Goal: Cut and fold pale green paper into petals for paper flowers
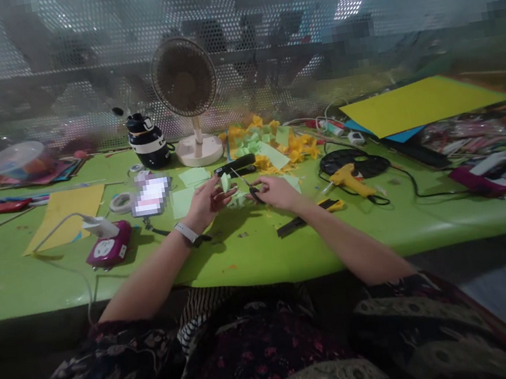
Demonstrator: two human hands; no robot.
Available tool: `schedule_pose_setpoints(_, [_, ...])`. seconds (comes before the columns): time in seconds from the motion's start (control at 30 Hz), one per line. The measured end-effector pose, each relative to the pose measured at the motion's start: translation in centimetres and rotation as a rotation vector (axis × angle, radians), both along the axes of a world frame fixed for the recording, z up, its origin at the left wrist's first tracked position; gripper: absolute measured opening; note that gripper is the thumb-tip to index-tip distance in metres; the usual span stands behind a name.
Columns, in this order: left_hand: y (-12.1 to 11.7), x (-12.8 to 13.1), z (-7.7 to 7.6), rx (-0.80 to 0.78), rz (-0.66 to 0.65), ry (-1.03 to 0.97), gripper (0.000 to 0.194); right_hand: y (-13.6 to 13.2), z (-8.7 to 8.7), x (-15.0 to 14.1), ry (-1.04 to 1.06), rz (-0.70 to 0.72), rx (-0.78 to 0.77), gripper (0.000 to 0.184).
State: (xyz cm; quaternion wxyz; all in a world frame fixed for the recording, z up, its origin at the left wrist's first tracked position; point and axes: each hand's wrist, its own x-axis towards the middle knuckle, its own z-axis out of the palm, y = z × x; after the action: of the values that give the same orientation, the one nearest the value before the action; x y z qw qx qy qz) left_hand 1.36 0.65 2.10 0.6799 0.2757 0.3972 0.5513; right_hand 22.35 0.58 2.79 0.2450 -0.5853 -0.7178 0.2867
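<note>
On my feed the left hand [207, 206] has its grip lightly closed, fingers partly spread, on a pale green paper piece [225, 182] above the green counter [240, 259]. The right hand [276, 192] has its grip closed round the dark handles of the scissors [254, 193], blades toward 11 o'clock. From the hands I see the white fan [199, 150] at 11 o'clock, the dark bottle [150, 145] at 10, yellow-orange paper flowers [297, 147] at 1, and the yellow glue gun [350, 182] at 3.
</note>
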Motion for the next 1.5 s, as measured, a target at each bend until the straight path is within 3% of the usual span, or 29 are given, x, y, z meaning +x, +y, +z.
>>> schedule_pose_setpoints(0.1, [-0.1,0.2,0.4,-0.074,-0.025,-0.019,0.027,0.5,0.0,0.1,-0.161,-0.026,0.072,0.044])
schedule_pose_setpoints(0.23, [-0.2,0.2,0.4,-0.062,-0.079,-0.009,0.023,1.0,-0.1,-0.1,-0.298,-0.026,0.116,0.036])
schedule_pose_setpoints(0.47, [-0.4,0.3,0.2,0.025,-0.147,-0.024,0.023,1.5,-0.4,-0.4,-0.339,-0.057,0.123,0.036])
schedule_pose_setpoints(0.6, [-0.7,0.4,0.4,0.084,-0.177,-0.037,0.009,1.8,-0.7,-0.5,-0.395,-0.099,0.126,0.037])
schedule_pose_setpoints(0.77, [-1.0,0.3,0.3,0.118,-0.216,-0.014,0.040,2.1,-0.6,-0.2,-0.402,-0.074,0.082,0.031])
schedule_pose_setpoints(0.87, [-1.0,0.5,-0.2,0.199,-0.198,0.005,0.045,1.5,0.0,0.0,-0.327,-0.063,0.078,0.028])
schedule_pose_setpoints(0.97, [-1.2,0.9,-0.7,0.376,-0.141,0.067,0.054,0.2,0.8,-0.5,-0.053,-0.041,0.106,0.021])
schedule_pose_setpoints(1.07, [-2.0,1.5,-0.6,0.504,-0.104,0.166,0.064,-1.5,1.3,-1.9,0.302,0.204,-0.128,0.019])
schedule_pose_setpoints(1.27, [-3.9,2.4,0.9,0.377,-0.027,0.142,0.078,-2.7,1.1,-3.3,0.507,0.245,-0.281,0.010])
schedule_pose_setpoints(1.5, [-2.5,1.1,1.2,0.376,-0.092,0.046,0.084,-1.6,0.7,-2.5,0.543,0.244,-0.306,0.013])
